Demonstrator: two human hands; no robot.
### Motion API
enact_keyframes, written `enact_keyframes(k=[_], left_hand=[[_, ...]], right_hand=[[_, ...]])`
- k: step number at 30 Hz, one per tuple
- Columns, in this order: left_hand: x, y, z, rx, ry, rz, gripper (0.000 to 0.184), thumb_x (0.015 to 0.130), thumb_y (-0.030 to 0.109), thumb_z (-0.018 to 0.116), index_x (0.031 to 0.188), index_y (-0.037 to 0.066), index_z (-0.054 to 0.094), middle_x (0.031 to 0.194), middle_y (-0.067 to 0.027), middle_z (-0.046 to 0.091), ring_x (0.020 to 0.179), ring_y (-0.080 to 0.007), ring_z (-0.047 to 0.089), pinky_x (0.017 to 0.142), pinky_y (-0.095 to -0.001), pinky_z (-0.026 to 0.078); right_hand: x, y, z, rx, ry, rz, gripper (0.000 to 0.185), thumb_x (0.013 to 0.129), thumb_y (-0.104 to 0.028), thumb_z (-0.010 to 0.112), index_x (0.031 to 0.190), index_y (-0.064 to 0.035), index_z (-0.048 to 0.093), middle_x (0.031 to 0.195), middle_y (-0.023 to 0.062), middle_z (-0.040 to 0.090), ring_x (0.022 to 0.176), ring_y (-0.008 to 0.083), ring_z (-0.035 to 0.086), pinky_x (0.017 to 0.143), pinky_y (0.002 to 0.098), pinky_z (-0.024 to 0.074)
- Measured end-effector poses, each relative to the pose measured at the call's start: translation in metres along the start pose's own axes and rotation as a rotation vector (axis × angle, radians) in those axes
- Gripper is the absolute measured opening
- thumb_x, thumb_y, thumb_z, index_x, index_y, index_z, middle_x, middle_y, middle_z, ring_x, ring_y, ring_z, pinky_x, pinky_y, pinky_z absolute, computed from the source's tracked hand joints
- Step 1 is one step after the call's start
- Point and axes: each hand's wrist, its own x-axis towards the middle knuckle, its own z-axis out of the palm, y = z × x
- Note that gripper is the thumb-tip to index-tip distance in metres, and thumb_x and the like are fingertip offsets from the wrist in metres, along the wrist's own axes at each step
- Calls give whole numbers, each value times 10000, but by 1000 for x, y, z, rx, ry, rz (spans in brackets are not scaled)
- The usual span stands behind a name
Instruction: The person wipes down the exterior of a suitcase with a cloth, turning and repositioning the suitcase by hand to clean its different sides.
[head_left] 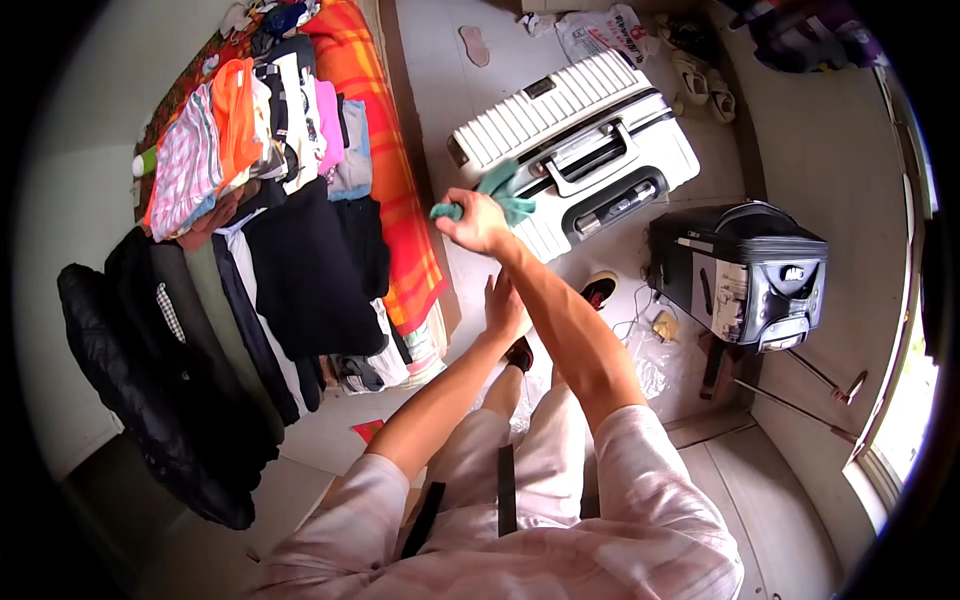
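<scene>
My right hand (477,224) is closed around a bunched green cloth (508,190). One end of the cloth sticks out past my fist, and the rest hangs over the near left corner of a white ribbed suitcase (540,122). The suitcase lies on the floor with its carry handle facing me. Just below my right forearm is my left hand (503,305), its fingers stretched out and nothing seen in them; the forearm partly covers it.
Folded clothes (300,260) cover a bed with an orange plaid blanket (400,230) on the left. A black case (740,265) stands at right. Clear plastic and cords lie by my feet. Shoes (705,90), a plastic bag (605,35) and an insole (474,46) are farther back.
</scene>
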Motion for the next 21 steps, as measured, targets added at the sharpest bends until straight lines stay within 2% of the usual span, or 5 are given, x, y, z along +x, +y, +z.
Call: enact_keyframes(k=[5, 8, 11, 15, 21], left_hand=[[-7, 12, -8, -275, 278, 0, 971, 836, 135, 667, 1599, 75, 68, 1647, -142, 202, 1488, -280, 287, 1103, -560, 344], [-7, 7, -7, -317, 251, 21, 995, 804, 75, 669, 1590, 29, 60, 1634, -231, 162, 1493, -361, 244, 1130, -479, 313], [-9, -2, -12, -353, 216, 43, 926, 819, 82, 613, 1599, 99, 114, 1650, -154, 180, 1495, -317, 255, 1125, -604, 287], [-11, -25, -20, -313, -6, 19, 874, 807, 63, 620, 1569, 55, 191, 1633, -178, 200, 1500, -334, 227, 1145, -637, 236], [2, -49, -45, -647, 250, 120, 755, 822, -69, 477, 1548, 61, 314, 1526, -211, 430, 1428, -285, 405, 1140, -321, 330]], right_hand=[[1, -31, -68, 28, 327, 1, 306, 758, -326, 673, 921, -68, 655, 882, 175, 687, 863, 422, 651, 770, 485, 533], [9, 9, -76, -218, 617, -278, 251, 753, -295, 682, 885, -91, 619, 836, 153, 625, 812, 393, 631, 749, 502, 505], [-20, 57, -53, -569, 446, -450, 339, 745, -361, 749, 959, -134, 618, 898, 111, 600, 851, 321, 617, 765, 430, 472], [-87, 78, -26, -548, 522, -319, 366, 696, -370, 777, 953, -152, 636, 887, 83, 571, 850, 280, 606, 744, 409, 460], [-117, 68, -31, -416, 551, -21, 300, 699, -336, 757, 861, -111, 644, 826, 114, 608, 804, 316, 648, 743, 432, 493]])
